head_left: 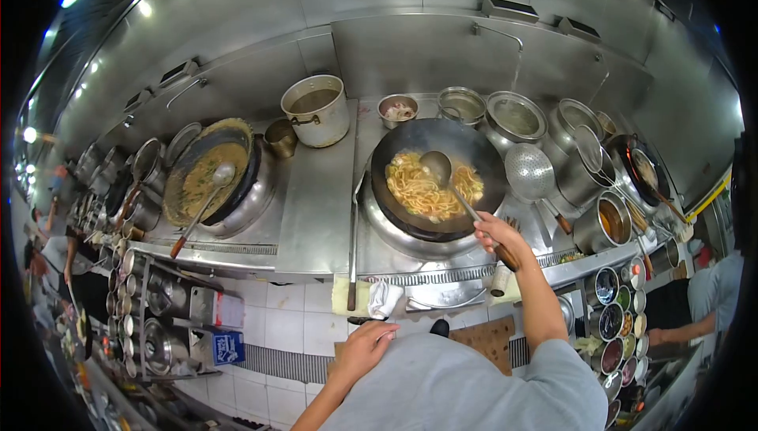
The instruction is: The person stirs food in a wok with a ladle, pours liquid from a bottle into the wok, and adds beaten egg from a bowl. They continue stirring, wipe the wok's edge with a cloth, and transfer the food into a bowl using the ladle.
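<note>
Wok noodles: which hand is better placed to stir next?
Right. The right hand grips the ladle, whose bowl sits in the noodles in the wok. The left hand hangs low, away from it, holding nothing.

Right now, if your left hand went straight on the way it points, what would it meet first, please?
Probably the white cloth, lying just beyond the left hand; depth is unclear.

Stockpot (316, 109), perforated skimmer (530, 172), sauce-filled wok (212, 172) at left, condiment bowls (612, 320)

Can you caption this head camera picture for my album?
Right hand dips a ladle into a wok of noodles; left hand is empty.
</note>
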`<state>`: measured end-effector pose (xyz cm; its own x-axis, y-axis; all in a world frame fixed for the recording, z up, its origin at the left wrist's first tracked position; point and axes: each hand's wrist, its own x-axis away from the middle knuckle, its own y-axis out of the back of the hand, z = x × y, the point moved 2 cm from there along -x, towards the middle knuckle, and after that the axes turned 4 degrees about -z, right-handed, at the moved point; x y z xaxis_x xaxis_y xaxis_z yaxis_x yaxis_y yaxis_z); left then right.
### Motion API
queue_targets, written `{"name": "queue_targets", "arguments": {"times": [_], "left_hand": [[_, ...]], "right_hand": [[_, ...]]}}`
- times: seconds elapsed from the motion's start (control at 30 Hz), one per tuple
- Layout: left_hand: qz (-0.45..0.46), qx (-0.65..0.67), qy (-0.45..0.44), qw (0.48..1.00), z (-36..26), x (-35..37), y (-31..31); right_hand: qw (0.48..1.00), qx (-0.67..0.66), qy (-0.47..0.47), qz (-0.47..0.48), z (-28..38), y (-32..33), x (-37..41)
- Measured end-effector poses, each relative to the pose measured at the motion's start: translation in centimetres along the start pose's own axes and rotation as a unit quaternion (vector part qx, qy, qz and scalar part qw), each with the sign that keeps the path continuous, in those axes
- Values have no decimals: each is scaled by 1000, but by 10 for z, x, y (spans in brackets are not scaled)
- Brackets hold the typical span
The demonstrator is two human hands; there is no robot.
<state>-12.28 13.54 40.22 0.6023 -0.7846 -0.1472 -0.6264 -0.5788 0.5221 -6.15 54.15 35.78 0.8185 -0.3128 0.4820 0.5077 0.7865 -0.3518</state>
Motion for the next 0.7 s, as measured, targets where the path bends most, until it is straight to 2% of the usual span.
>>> {"name": "queue_targets", "arguments": {"times": [0.07,0.13,0.23,0.27,0.33,0.4,0.53,0.6,0.63,0.7], "left_hand": [[-2,7,11,1000,2,1,2],[1,14,11,1000,4,1,2],[13,26,5,1000,4,-3,-2],[19,30,0,999,4,-6,-4],[30,30,-14,999,5,-11,-8],[45,31,-29,998,4,-15,-10],[49,34,-27,998,6,-19,-7],[42,39,-17,998,9,-18,-6],[38,52,-2,998,11,-18,-6],[33,65,13,997,13,-17,-6]], "right_hand": [[966,226,29,-121,4,2,8],[950,272,37,-148,-3,3,-7],[989,98,35,-109,-15,-5,-35],[988,95,36,-112,-17,-9,-38],[998,-5,-6,-61,-22,-20,-40],[998,-18,-18,-49,-27,-19,-23],[995,84,-39,-48,-10,-7,42],[962,251,-53,-100,1,10,56],[961,252,-53,-99,3,15,53],[902,403,56,-145,4,25,40]]}}
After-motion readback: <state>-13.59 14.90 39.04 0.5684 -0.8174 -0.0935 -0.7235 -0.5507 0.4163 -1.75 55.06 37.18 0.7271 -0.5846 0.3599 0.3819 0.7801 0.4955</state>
